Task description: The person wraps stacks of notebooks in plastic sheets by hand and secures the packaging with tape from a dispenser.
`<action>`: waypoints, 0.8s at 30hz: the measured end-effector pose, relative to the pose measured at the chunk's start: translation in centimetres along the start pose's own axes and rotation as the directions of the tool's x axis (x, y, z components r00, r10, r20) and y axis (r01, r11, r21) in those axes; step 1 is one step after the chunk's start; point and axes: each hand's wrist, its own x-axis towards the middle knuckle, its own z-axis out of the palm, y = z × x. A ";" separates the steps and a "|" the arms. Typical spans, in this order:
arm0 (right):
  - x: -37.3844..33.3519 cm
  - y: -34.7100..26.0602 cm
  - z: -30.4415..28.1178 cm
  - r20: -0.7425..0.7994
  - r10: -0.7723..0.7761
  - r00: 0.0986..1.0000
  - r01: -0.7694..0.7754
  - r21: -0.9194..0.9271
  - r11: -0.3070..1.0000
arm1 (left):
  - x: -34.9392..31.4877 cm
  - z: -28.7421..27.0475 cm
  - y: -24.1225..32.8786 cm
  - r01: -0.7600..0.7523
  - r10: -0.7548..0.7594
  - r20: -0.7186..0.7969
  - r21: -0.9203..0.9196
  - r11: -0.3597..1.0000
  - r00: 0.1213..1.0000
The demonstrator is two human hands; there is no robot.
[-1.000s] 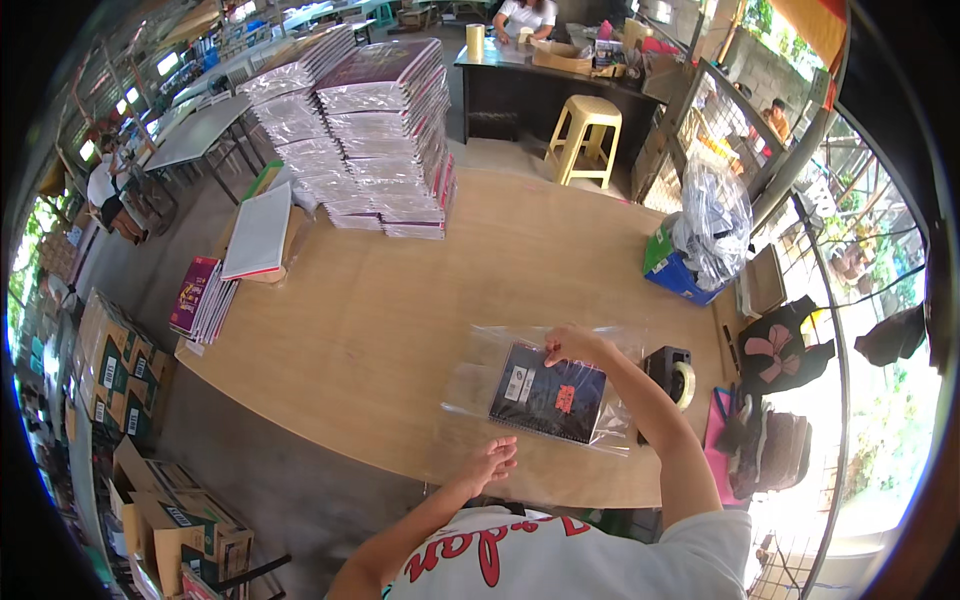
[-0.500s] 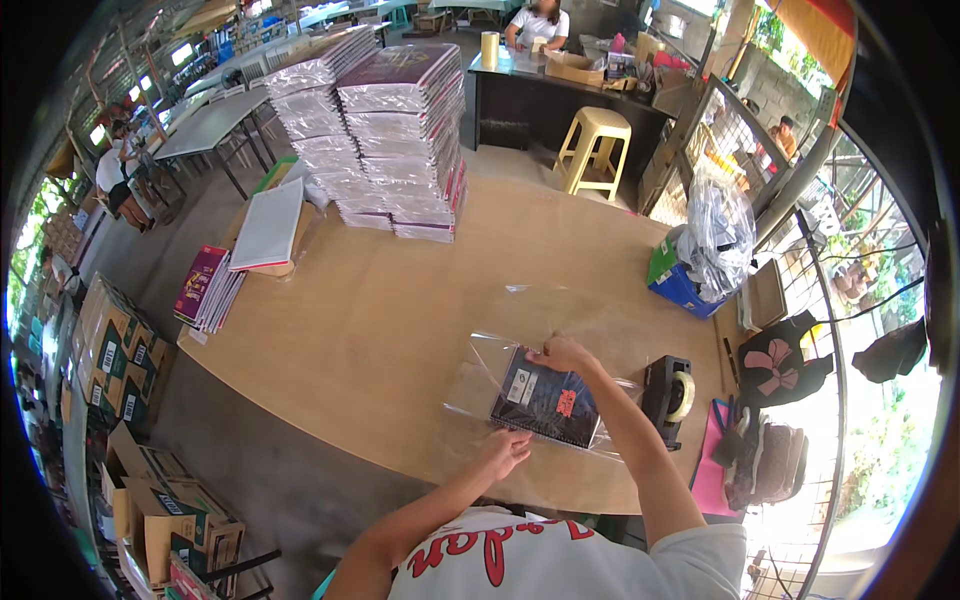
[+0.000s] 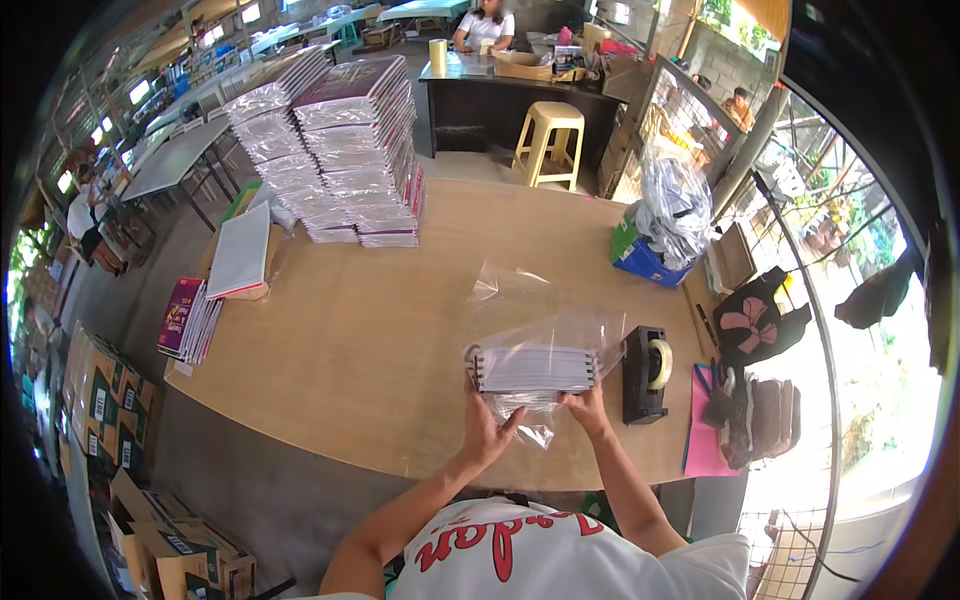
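Observation:
A bundle of spiral notebooks (image 3: 535, 369) is tipped up on the table near me, its page edges facing me and dark coil bindings at both ends. Clear plastic wrap (image 3: 512, 290) surrounds it, loose at the far side and crumpled at the near side. My left hand (image 3: 488, 425) grips the bundle's left end, thumb toward the middle. At the right end, my right hand (image 3: 587, 405) holds it with the thumb on the near side. The fingers behind the bundle are partly hidden. Just right of it stands a black tape dispenser (image 3: 647, 375) with a roll of tape.
Tall stacks of wrapped notebooks (image 3: 360, 150) stand at the table's far left, with loose purple notebooks (image 3: 188, 322) and a white pad (image 3: 240, 250) nearby. A blue-green box of plastic (image 3: 655, 245) sits far right. Pink folder (image 3: 705, 430) lies near right. A person sits at a desk beyond.
The notebooks lay flat, dark cover up, under my right hand; now they are tipped on edge between both hands. The plastic has shifted with them, and my view has turned slightly right.

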 end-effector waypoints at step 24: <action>4.8 -16.5 6.5 0.442 -0.271 0.855 0.512 -0.800 0.313 | 1.8 1.4 0.0 -0.120 0.069 -0.330 -0.138 0.983 0.942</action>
